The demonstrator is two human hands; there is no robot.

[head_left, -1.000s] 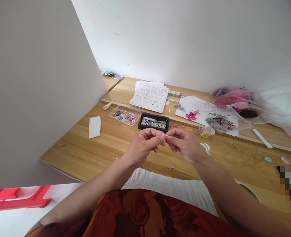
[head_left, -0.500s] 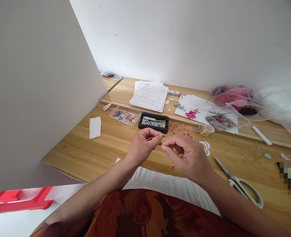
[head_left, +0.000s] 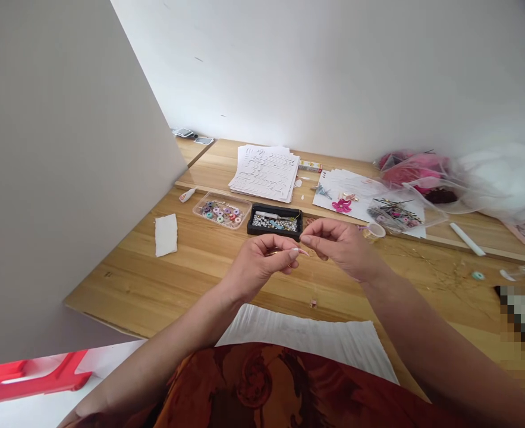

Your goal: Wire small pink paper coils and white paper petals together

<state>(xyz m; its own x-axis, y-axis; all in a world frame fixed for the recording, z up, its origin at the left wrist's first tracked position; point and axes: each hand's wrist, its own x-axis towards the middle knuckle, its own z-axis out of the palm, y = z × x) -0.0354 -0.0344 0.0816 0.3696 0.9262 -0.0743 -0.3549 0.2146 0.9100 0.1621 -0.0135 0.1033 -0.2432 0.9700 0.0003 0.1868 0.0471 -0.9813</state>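
My left hand (head_left: 266, 261) is pinched around a small pink petal-like piece (head_left: 304, 252), whose tip sticks out past the thumb. Some gold wire shows between its fingers. Just above and to the right, my right hand (head_left: 340, 244) is closed, thumb and forefinger pressed together near that tip. Whatever it pinches is too fine to make out. Behind the hands stands a black tray (head_left: 274, 232) of silvery beads with a white pen-like tool (head_left: 266, 214). My right hand hides most of the small pink loops on the table.
To the left are a clear box of coloured spools (head_left: 222, 209), a small glue tube (head_left: 187, 194) and a white tissue (head_left: 166, 235). Cut paper sheets (head_left: 264, 172) lie behind. A magenta flower (head_left: 342, 205), a bag of stems (head_left: 396, 215) and a white stick (head_left: 467, 239) lie to the right.
My right hand has moved up and away from the table's front edge, and its forearm now covers the scissors. My left hand stays nearly in place, still pinching the petal-like piece.
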